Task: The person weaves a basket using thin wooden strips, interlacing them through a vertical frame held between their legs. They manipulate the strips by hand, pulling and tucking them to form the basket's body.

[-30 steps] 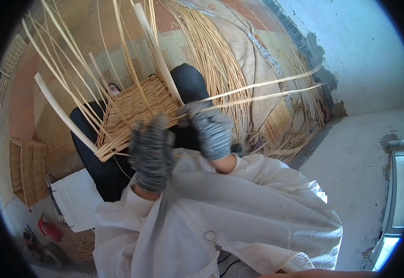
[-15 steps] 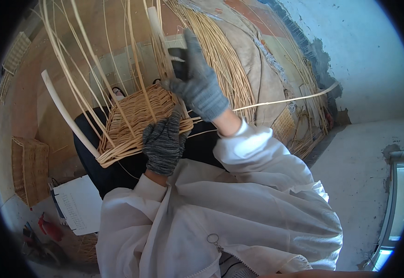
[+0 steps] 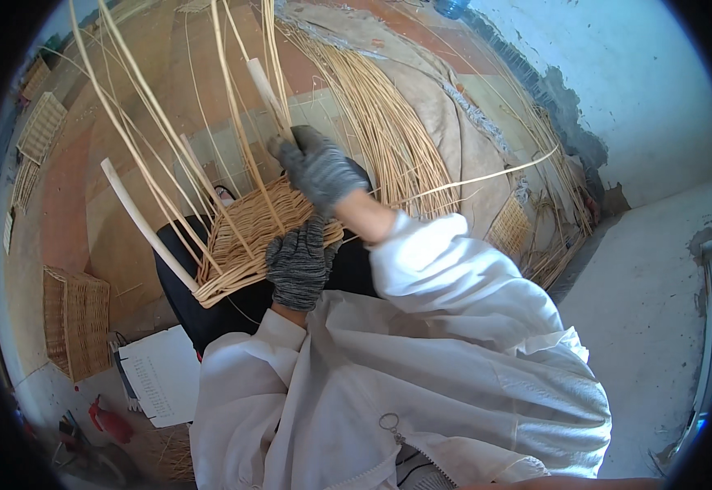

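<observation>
Head view: a half-woven, pale straw-coloured wicker basket [image 3: 254, 237] is seen resting on a black seat or lap cover [image 3: 209, 314], just in front of a person in a white jacket. Long loose upright canes [image 3: 160, 139] fan up and out from the woven base. The left hand [image 3: 297, 263], in a grey knitted glove, is closed over the near rim of the basket, steadying it. The right hand [image 3: 316, 166], gloved alike, is raised above the weave and pinched shut around one or more upright canes. The step in hand is judged to be weaving the side wall; the next move would seem to call for a gripped cane being bent and threaded between its neighbours while the base is held firm.

A white printed sheet on a clipboard [image 3: 156, 376] lies at lower left; its text is too small to make out. A finished rectangular wicker tray [image 3: 74, 322] stands beside it, and a bundle of loose straw-coloured canes [image 3: 388, 122] lies beyond on sacking.
</observation>
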A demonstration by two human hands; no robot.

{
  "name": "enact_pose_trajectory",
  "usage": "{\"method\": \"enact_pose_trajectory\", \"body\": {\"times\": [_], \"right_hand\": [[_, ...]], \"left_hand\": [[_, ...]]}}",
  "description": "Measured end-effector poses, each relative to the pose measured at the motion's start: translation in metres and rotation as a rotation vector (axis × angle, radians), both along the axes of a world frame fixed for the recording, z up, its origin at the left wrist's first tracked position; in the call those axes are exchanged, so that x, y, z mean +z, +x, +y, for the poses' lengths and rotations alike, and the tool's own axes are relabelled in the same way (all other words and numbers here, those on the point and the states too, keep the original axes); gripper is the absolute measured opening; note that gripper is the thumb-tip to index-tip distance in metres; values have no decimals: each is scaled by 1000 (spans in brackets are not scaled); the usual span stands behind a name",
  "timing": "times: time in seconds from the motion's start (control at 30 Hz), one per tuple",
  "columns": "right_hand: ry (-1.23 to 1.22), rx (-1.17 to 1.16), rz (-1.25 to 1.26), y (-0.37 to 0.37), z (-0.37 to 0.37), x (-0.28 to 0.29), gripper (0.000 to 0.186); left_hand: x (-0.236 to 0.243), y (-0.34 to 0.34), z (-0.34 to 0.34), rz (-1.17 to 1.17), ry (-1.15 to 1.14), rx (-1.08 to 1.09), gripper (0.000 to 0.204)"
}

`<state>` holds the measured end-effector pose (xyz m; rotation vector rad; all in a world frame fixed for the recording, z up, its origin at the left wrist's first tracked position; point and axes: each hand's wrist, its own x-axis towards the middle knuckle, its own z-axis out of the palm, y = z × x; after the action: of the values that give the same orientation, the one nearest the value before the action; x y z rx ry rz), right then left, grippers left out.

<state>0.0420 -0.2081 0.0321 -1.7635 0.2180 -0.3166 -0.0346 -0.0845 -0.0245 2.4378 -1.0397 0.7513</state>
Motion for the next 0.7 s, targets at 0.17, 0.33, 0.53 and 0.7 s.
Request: {"method": "enact_pose_trajectory", "body": {"times": [0.17,0.33,0.53,0.7], "right_hand": [[555,49,407,-12,1,67,39],[1042,629,236,-5,-37,17,47],[837,629,321,-7,-41,14,42],[-534,542,337,-42,-56,14,41]], "left_hand": [[6,-2,2,116,21,42,61],[0,-3,-1,47,-11,-5,65],[-1,-3,7,34,42,-2,60],[35,-16,37,155,-290,-38,42]]}}
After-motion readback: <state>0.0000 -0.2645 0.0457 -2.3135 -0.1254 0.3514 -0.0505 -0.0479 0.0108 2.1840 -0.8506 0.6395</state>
